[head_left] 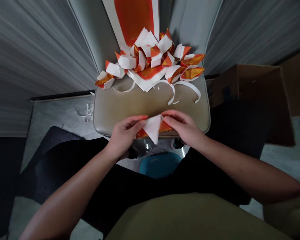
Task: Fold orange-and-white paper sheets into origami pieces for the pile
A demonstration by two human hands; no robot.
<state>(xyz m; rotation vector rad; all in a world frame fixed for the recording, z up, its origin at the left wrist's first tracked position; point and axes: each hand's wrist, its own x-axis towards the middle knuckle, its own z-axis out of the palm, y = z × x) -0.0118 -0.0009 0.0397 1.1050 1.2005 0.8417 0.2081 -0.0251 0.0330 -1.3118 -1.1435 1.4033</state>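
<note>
A partly folded orange-and-white paper [152, 128] is gripped by the left hand [123, 133] and the right hand [186, 128] at the near edge of the padded stool [120, 106], many folded pieces [150, 56] being already piled beyond, unfolded sheets [132, 16] remaining behind.

Colours at the stool

Folded paper piece [153, 128]: white outside, orange and gold underneath. Pile of folded pieces [152, 58]: white, orange, some shiny gold. Paper strips [187, 87]: white. Stool seat [130, 103]: beige. Flat sheet [133, 18]: orange panel, white border. Bin [160, 165]: teal. Cardboard box [252, 96]: brown.
</note>
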